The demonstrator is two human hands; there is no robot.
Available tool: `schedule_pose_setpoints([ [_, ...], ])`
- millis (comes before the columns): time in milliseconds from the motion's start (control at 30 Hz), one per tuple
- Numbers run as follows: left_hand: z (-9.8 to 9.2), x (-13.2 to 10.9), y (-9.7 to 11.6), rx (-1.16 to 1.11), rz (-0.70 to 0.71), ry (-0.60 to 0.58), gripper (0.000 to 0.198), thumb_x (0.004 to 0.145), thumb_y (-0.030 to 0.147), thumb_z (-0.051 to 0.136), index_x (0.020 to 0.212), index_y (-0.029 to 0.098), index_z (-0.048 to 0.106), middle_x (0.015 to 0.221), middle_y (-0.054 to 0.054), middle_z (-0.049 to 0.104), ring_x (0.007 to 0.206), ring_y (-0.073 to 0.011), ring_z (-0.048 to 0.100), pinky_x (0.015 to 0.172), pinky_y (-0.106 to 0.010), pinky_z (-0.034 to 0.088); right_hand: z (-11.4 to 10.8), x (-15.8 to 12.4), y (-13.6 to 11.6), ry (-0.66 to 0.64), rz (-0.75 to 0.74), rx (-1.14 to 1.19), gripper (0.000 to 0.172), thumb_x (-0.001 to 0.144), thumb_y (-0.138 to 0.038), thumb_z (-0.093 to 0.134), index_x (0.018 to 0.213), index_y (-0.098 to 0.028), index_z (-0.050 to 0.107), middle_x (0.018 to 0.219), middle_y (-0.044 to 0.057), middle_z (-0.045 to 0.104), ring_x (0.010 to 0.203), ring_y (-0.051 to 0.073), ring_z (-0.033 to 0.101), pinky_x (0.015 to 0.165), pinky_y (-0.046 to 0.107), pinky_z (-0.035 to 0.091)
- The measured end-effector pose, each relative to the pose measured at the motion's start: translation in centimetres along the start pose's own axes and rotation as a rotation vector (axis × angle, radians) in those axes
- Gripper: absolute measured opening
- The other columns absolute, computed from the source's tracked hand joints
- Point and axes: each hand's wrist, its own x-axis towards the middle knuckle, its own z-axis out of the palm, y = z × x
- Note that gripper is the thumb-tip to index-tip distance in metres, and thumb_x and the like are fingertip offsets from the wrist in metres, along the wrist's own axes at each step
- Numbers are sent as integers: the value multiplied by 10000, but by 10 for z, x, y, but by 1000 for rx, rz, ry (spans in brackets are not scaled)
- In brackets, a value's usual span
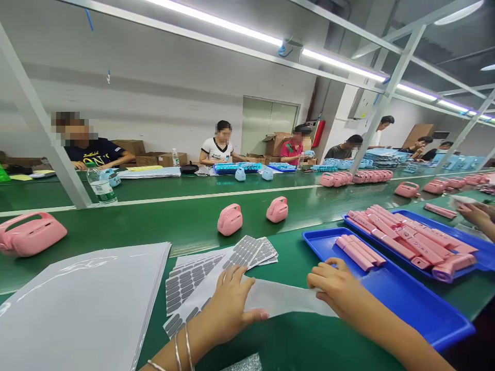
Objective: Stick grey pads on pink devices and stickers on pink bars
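My left hand (232,304), with bracelets at the wrist, lies with its fingers spread over sheets of grey oval stickers (193,278). Its thumb rests over a translucent white strip of film (280,296). That strip stretches to the right from under the left hand. My right hand (336,286) pinches the strip's right end, close to the near edge of a blue tray (410,304). More sticker sheets (265,251) fan out beyond the left fingers. How the strip joins the sheet is hidden beneath my left hand.
A stack of white sheets (85,304) lies at the left. Pink handled cases (230,220) stand on the green belt beyond. Long pink parts (410,232) fill a farther blue tray. Another person's hand (475,214) is at the right edge. Several people sit across the line.
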Motion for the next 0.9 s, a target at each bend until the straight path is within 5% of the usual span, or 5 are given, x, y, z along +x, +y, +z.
schedule_pose_setpoints([
  [133, -6, 1, 4, -77, 26, 84, 791, 730, 452, 695, 1361, 154, 324, 1462, -106, 295, 1375, -273, 101, 1138, -505, 15, -17, -6, -11, 140, -209, -100, 348, 743, 85, 334, 747, -221, 501, 728, -14, 552, 658, 173, 504, 884, 432, 274],
  [300, -1, 10, -2, -247, 111, -41, 260, 787, 260, 634, 1046, 267, 618, 1047, 28, 659, 964, -183, 582, 873, -302, 437, -44, -14, -25, 230, -318, -142, 292, 798, 2, 352, 700, -243, 477, 668, -20, 545, 604, 178, 502, 891, 436, 271],
  [533, -55, -12, -16, -286, -5, -71, 158, 741, 183, 591, 871, 263, 631, 847, 64, 643, 814, -149, 556, 680, -254, 382, -57, -16, 7, 205, -13, 86, 135, 873, -342, 481, 786, -293, 573, 817, 22, 603, 822, 242, 543, 747, 366, 406],
  [733, -107, 4, -64, -122, -152, -159, 83, 770, 201, 590, 711, 153, 556, 715, 15, 540, 676, -149, 501, 627, -284, 387, -31, 89, 0, 4, 84, 263, 44, 817, -185, 578, 859, -200, 577, 834, -14, 624, 772, 176, 578, 700, 289, 468],
  [900, -77, 38, -111, 75, -352, -258, 258, 816, 353, 611, 706, 126, 557, 705, 7, 538, 686, -166, 543, 678, -331, 465, 28, 176, -5, -46, 148, 206, 191, 898, -302, 577, 1001, -144, 605, 1045, 52, 609, 930, 203, 592, 823, 403, 489],
])
